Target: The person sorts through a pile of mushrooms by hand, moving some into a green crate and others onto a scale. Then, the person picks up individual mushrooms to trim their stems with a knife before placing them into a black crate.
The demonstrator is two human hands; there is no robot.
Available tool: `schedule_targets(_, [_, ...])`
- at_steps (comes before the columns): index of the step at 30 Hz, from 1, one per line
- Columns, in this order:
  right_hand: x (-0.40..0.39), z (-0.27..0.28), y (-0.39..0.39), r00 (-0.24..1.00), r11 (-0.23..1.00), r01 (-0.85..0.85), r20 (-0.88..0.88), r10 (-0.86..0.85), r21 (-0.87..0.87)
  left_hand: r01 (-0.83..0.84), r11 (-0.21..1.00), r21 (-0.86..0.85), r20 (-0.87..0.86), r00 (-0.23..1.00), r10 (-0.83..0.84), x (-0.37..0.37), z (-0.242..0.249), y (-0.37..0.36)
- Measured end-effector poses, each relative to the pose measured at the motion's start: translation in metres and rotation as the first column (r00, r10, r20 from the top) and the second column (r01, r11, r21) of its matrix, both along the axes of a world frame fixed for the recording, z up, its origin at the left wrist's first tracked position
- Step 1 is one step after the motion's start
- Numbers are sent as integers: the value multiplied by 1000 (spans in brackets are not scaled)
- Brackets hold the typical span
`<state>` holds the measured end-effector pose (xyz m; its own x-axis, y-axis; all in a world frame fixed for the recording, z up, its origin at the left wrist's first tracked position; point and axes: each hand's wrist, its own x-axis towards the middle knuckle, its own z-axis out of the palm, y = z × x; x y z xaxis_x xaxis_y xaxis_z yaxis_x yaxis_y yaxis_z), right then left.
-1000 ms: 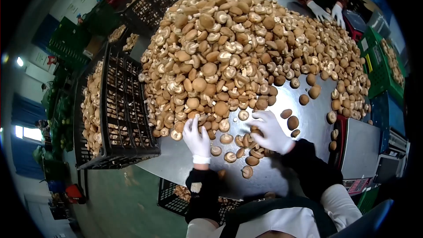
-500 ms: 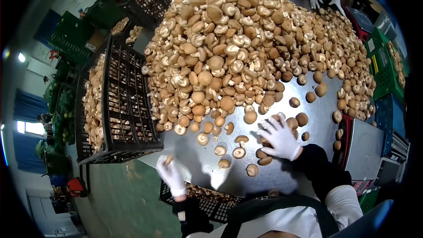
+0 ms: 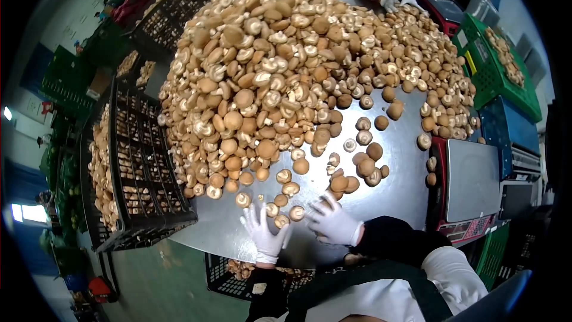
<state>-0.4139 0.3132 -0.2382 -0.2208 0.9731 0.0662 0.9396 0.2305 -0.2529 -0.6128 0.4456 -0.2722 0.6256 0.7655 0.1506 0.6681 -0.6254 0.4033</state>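
A large heap of brown mushrooms [image 3: 256, 77] covers much of the metal table [image 3: 393, 194]. My left hand [image 3: 265, 235], in a white glove, rests at the table's front edge with fingers spread, just below a few loose mushrooms [image 3: 281, 220]. To its right is my gloved right hand [image 3: 333, 222], its fingers apart and bent over the tabletop; a brownish mushroom shows partly beneath it. Several mushrooms [image 3: 342, 183] lie just beyond its fingertips, and more [image 3: 369, 164] sit behind those.
A black crate of mushrooms [image 3: 149, 161] stands at the left, another [image 3: 238, 271] below the front edge. A scale [image 3: 471, 179] is at the right, near a green crate [image 3: 494, 77]. Another person's gloved hands [image 3: 400, 1] touch the heap's far end.
My left hand has moved from beyond the table's edge onto the tabletop, and the mushroom it held is gone. My right hand has drawn back toward the front edge. The view has shifted.
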Motion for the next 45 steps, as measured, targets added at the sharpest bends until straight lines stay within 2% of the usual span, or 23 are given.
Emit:
schedule_targets(4, [51, -3, -34, 983, 978, 160, -117, -145, 133, 277, 952, -131, 281, 931, -233, 40, -7, -23])
schedule_targets(6, [68, 8, -50, 933, 946, 315, -208, -295, 72, 453, 879, -145, 353, 854, -382, 67, 9, -42])
schedule_targets(8, [81, 18, -58, 907, 915, 395, -194, -374, 86, 547, 796, -258, 490, 784, -380, 89, 15, -61])
schedule_targets(10, [91, 23, -57, 878, 890, 445, -247, -411, 102, 658, 718, -226, 566, 688, -453, 108, 25, -67])
schedule_targets(12, [98, 31, -43, 853, 863, 474, -335, -400, 176, 538, 839, -76, 647, 667, -369, 124, 33, -61])
schedule_targets(14, [101, 28, -20, 838, 834, 499, -374, -397, 234, 377, 925, -54, 406, 854, -324, 131, 14, -30])
schedule_targets(17, [100, 22, 15, 870, 859, 471, -264, -416, 199, 465, 882, 70, 323, 826, -461, 159, 14, 15])
schedule_targets(19, [99, 10, 28, 921, 910, 390, -75, -383, 138, 600, 798, 50, -141, 795, -589, 172, 11, 25])
schedule_targets(22, [107, -1, 22, 910, 911, 409, -96, -403, 55, 640, 766, 60, -60, 768, -638, 179, 6, 29])
schedule_targets(24, [123, -7, 7, 859, 858, 498, -202, -470, 123, 641, 766, 48, -87, 767, -636, 176, 14, 28])
schedule_targets(28, [152, -2, -32, 739, 750, 661, -196, -644, 29, 416, 909, -13, 190, 894, -406, 148, 41, 23])
schedule_targets(29, [150, 11, -40, 744, 731, 668, -130, -655, 137, 351, 933, -74, 335, 891, -308, 130, 46, 21])
schedule_targets(30, [148, 6, -48, 738, 726, 674, -131, -662, 134, 280, 950, -138, 341, 914, -220, 108, 57, 19])
schedule_targets(31, [144, -1, -58, 750, 768, 634, -315, -582, 89, 221, 964, -147, 318, 933, -166, 81, 61, 22])
schedule_targets(32, [137, -7, -68, 723, 809, 585, -490, -487, 58, 89, 925, -369, 426, 901, 83, 53, 61, 19])
schedule_targets(34, [100, 34, -80, 795, 891, 450, -482, -369, 60, -204, 943, -264, 165, 953, 252, -6, 83, 25])
schedule_targets(36, [72, 32, -89, 953, 989, 144, -275, -127, 44, -581, 808, -97, -33, 814, 581, -90, 61, 41])
schedule_targets(37, [57, 23, -96, 968, 998, 37, -250, -21, 59, -527, 804, 275, -255, 766, 590, -123, 60, 37])
schedule_targets(38, [44, 11, -100, 971, 995, -69, -224, 84, 72, -666, 699, 259, -237, 658, 715, -117, 79, 28])
schedule_targets(40, [19, -16, -99, 972, 987, -106, -196, 128, 119, -502, 802, 324, -149, 810, 567, -128, 77, 23])
schedule_targets(42, [9, -31, -90, 969, 973, -160, -161, 186, 166, -273, 960, 59, 5, 962, 273, -92, 72, 14])
schedule_targets(44, [4, -35, -72, 980, 987, -57, -179, 84, 153, -78, 994, -82, 116, 989, 87, -42, 52, 0])
schedule_targets(45, [9, -26, -62, 998, 984, 12, -68, 1, 179, 27, 994, -110, 69, 997, -19, -19, 45, -3])
